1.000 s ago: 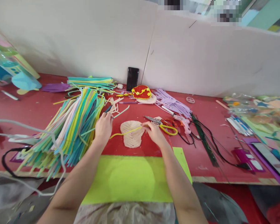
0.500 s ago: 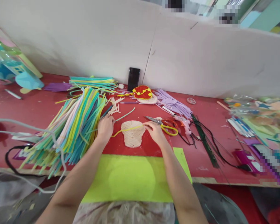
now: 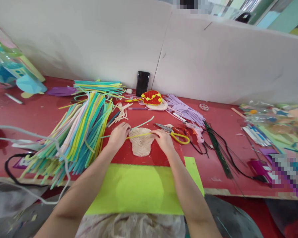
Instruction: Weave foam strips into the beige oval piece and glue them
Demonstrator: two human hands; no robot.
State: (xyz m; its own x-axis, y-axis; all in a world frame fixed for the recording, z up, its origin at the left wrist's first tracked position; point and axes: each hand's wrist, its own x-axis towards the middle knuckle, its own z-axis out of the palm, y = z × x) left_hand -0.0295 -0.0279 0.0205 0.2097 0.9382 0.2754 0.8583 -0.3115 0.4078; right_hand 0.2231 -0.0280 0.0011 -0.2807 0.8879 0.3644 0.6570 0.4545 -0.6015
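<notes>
My left hand [image 3: 119, 135] is closed in a pinch on a pale green pipe cleaner [image 3: 146, 122], which sticks out on both sides of the fingers. Between the fingertips of my right hand [image 3: 164, 138] is the end of a yellow pipe cleaner [image 3: 141, 135]. This yellow length runs leftward to my left hand; whether those fingers grip it too, I cannot tell. Beneath it lies a cream, ribbed piece [image 3: 141, 148], wide at the top and narrower below, on a red board [image 3: 161, 160]. Scissors [image 3: 163, 127] and a yellow loop [image 3: 181, 138] lie just beyond my right hand.
A large bundle of coloured pipe cleaners [image 3: 74, 142] stands at left. Behind are a black phone [image 3: 142, 83], a red piece with yellow trim [image 3: 151, 98] and lilac pipe cleaners [image 3: 183, 109]. A pink glue gun [image 3: 197, 132] and its cable lie right. Yellow-green sheet [image 3: 139, 188] in front.
My left hand has moved right, toward the cream piece, carrying the green pipe cleaner with it. My right hand has shifted slightly left with the yellow one.
</notes>
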